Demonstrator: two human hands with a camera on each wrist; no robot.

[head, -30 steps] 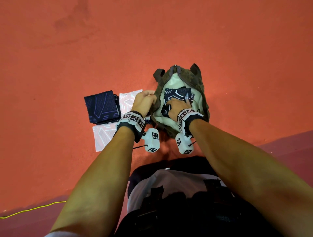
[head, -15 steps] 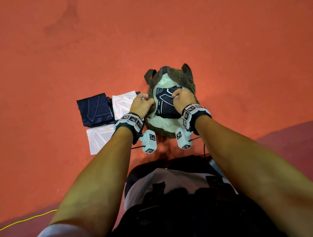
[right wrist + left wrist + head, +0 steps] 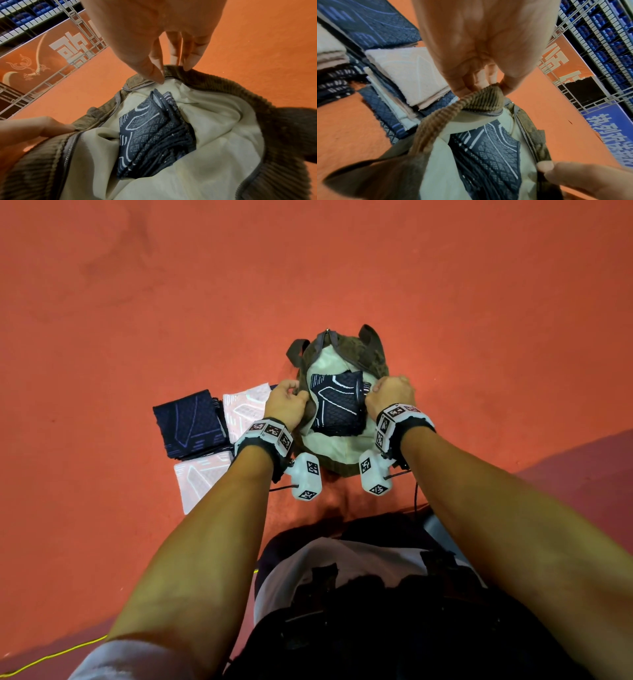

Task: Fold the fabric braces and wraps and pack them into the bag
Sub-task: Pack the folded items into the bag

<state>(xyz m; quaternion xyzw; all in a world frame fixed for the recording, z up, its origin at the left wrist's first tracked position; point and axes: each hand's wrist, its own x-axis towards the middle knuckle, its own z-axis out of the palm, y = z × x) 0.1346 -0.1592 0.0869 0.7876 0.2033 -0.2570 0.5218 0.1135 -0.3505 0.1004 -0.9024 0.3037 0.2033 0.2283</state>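
Brown corduroy bag (image 3: 371, 361), centre of the head view, on orange floor (image 3: 137, 302); mouth pulled wide, pale lining exposed. Left hand (image 3: 286, 404) pinches the left rim; right hand (image 3: 390, 393) pinches the right rim. One folded dark patterned brace (image 3: 337, 405) lies inside the bag. Left of the bag on the floor: a folded navy brace (image 3: 188, 422) and white folded wraps (image 3: 243, 409).

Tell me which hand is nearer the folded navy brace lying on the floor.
Left. The left hand grips the bag's rim just beside the navy brace; the right hand holds the far rim.
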